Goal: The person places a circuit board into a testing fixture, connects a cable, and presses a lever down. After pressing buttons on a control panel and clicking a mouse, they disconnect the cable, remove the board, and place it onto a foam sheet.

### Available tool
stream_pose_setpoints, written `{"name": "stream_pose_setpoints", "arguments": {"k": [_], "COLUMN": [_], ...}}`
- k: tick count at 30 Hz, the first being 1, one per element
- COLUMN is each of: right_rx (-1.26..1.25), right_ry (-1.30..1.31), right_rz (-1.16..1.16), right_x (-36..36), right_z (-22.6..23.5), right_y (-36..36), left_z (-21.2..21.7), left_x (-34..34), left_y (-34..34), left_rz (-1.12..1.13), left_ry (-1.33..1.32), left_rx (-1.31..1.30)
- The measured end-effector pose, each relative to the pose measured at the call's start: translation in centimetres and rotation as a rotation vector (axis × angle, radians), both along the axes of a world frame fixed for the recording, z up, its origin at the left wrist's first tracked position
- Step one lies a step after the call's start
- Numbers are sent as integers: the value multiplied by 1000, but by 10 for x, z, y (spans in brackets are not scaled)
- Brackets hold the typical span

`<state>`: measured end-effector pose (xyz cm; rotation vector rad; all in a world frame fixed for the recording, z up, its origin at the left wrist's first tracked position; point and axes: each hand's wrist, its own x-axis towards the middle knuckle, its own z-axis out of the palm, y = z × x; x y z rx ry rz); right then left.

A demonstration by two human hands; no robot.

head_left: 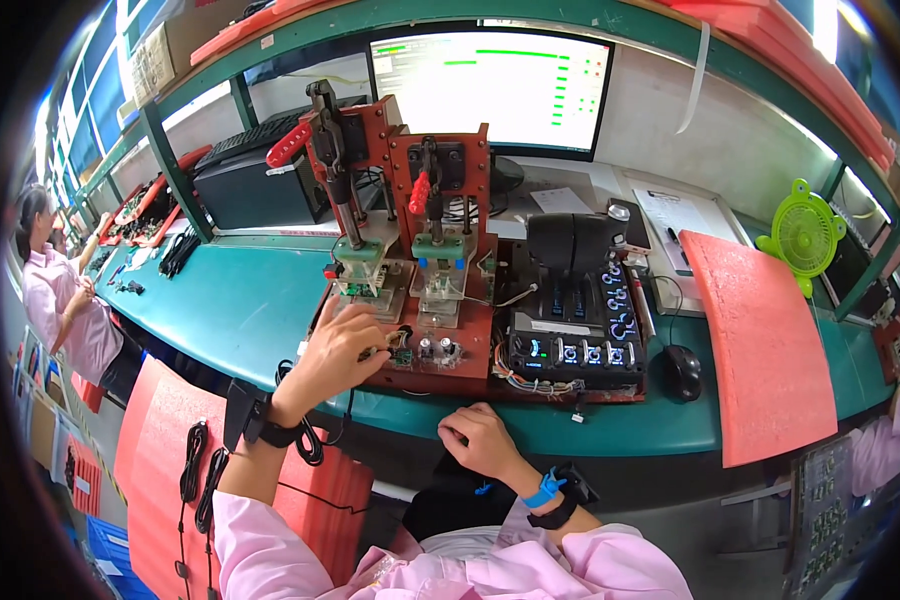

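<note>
I am holding my left hand (342, 350) over the front of the red clamp fixture (478, 350), fingers spread, probably for close access; I cannot tell contact. I am holding my right hand (485, 440) apart from it, loosely curled, contents unclear, at the green bench (220, 310)'s edge. The fixture is standing centrally, presumably for two-handed reach.

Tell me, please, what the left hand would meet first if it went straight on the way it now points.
The left hand would probably meet the clear fixture below the left red-handled clamp first; the two look very near, though one view leaves depth and contact unclear.
</note>
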<state>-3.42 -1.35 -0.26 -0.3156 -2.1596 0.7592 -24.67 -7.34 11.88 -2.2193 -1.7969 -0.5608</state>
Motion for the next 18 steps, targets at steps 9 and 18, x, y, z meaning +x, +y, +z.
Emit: {"name": "stream_pose_setpoints", "arguments": {"k": [9,18], "right_rx": [-46,12], "right_ry": [-19,-83], "right_rz": [18,5], "right_x": [-5,-1], "right_z": [-8,-5], "right_y": [3,0], "left_z": [-13,-28], "left_x": [7,-4], "left_y": [3,5], "left_rz": [20,67], "left_ry": [-97,-209], "left_rx": [-7,-64]}}
